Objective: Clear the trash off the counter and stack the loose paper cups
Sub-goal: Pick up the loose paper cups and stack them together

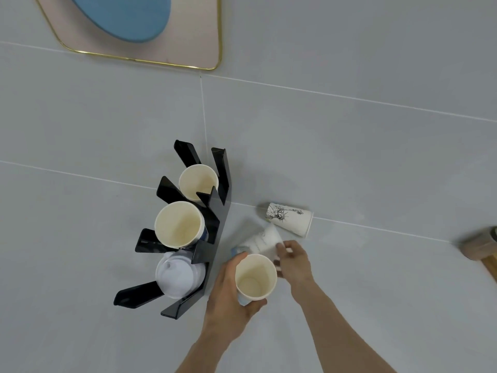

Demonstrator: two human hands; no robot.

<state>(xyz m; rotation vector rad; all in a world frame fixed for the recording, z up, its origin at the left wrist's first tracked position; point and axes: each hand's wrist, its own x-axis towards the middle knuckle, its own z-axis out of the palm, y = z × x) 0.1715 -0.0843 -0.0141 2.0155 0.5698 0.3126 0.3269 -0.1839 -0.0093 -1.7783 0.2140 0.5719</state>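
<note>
Below me, left of centre, a black acrylic rack stands with its slanted dividers fanning out to the left. Its nearest bay holds a stack of white plastic lids. Beyond it rise large grey wall tiles, divided by thin pale joints. High on the left hangs a pale pink panel with rounded corners and a gold trim, bearing a blue oval shape. At my far right edge sits a blurred brown object, just above a wooden strip.

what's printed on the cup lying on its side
A black line drawing on the white cup, seen in the head view.
</note>
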